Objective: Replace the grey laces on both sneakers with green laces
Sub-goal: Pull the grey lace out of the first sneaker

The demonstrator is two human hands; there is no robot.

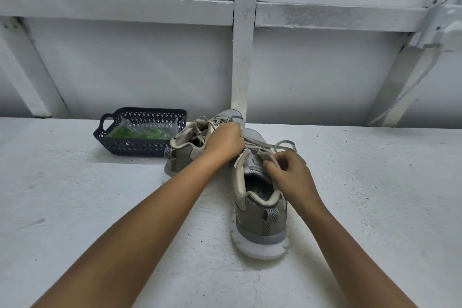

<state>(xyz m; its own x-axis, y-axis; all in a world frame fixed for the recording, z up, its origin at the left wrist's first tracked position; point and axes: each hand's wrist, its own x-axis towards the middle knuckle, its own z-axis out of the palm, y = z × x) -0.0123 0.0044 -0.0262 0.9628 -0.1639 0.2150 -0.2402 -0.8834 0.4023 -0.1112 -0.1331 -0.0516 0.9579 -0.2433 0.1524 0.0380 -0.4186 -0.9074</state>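
Near sneaker stands on the white surface, heel toward the person, long axis running straight away, toe farthest. Right hand sits at the collar end of the lacing: thumb and forefinger are closed together, pinching the grey lace at the topmost eyelets, the other fingers curled. The untied loop of that lace lies just beyond those fingers, slightly to their right. Left hand is farther up the same axis, over the middle of the lacing, fingers curled down; the back of the hand hides the contact, but it appears to grip the lace crossings. Judgement: unlacing of this shoe is at its start, and the right hand is the nearer one to draw the lace end out of the top eyelets. Far sneaker, grey-laced, lies just beside the near one, to its left. Green laces, bagged in clear plastic, rest inside the dark basket beyond, well apart from both hands
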